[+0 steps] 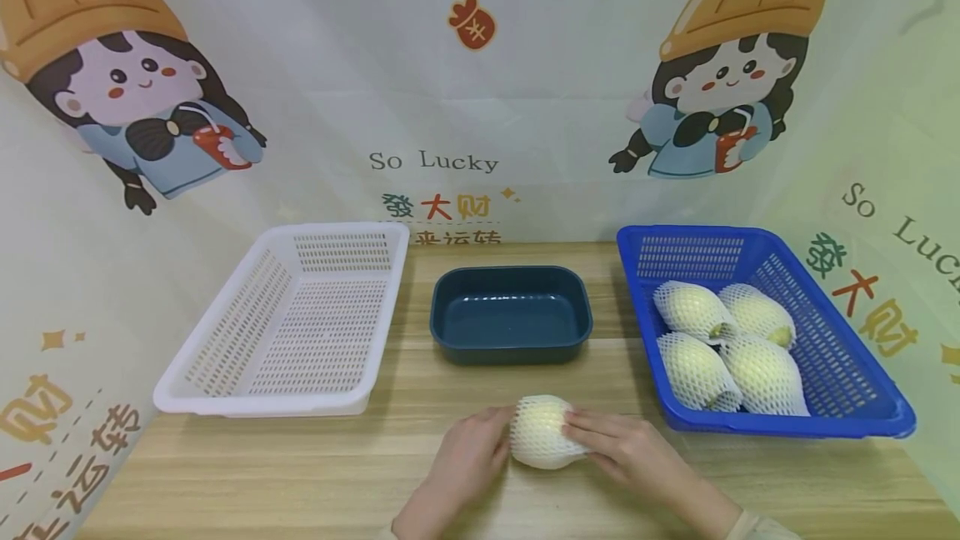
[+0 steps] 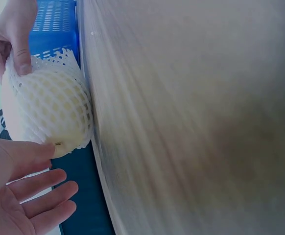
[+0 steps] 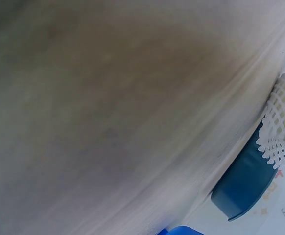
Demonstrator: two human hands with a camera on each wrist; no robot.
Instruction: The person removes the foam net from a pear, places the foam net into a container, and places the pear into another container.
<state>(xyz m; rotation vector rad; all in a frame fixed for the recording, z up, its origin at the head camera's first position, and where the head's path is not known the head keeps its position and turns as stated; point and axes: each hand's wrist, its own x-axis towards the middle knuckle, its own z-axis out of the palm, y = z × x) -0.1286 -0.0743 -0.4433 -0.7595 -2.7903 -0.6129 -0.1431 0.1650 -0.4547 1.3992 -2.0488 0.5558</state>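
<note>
A pale yellow fruit (image 1: 542, 432) in a white foam net sleeve is between both hands, low over the front of the table. My right hand (image 1: 637, 450) grips its right end, thumb pressed on the netting in the left wrist view. At the other end, my left hand (image 1: 467, 458) touches the bare tip of the fruit (image 2: 54, 105); its other fingers are spread and loosely bent. In the right wrist view only the netted fruit (image 3: 282, 115) appears at the edge, and the right hand's fingers are out of view.
Behind the hands stands a dark teal tray (image 1: 512, 355). To the left is a white perforated basket (image 1: 258, 404). A blue basket (image 1: 787, 426) on the right holds several netted fruits (image 1: 693, 311). A printed cloth (image 1: 540, 107) hangs around the wooden table (image 1: 300, 473).
</note>
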